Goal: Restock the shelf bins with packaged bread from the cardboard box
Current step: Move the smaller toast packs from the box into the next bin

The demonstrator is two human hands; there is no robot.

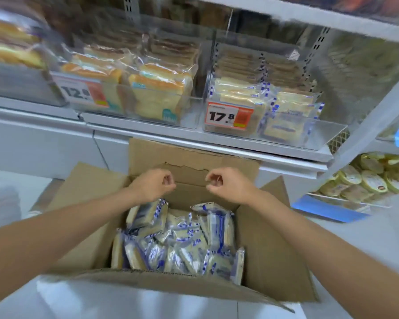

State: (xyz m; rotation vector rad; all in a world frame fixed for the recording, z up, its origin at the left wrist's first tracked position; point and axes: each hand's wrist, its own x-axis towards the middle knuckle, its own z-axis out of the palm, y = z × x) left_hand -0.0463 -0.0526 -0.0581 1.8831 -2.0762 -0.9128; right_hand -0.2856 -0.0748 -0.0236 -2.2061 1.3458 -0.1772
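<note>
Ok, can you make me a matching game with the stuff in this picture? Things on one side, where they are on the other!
Things:
1. blue-and-white bread packs
2. 17.8 price tag
3. 12.8 price tag
4. hands: left hand, right hand

Places:
A. on the left clear bin
B. above the open box, holding nothing
C. inside the cardboard box
D. on the right clear bin

Pairs: 1-C, 2-D, 3-A, 4-B
</note>
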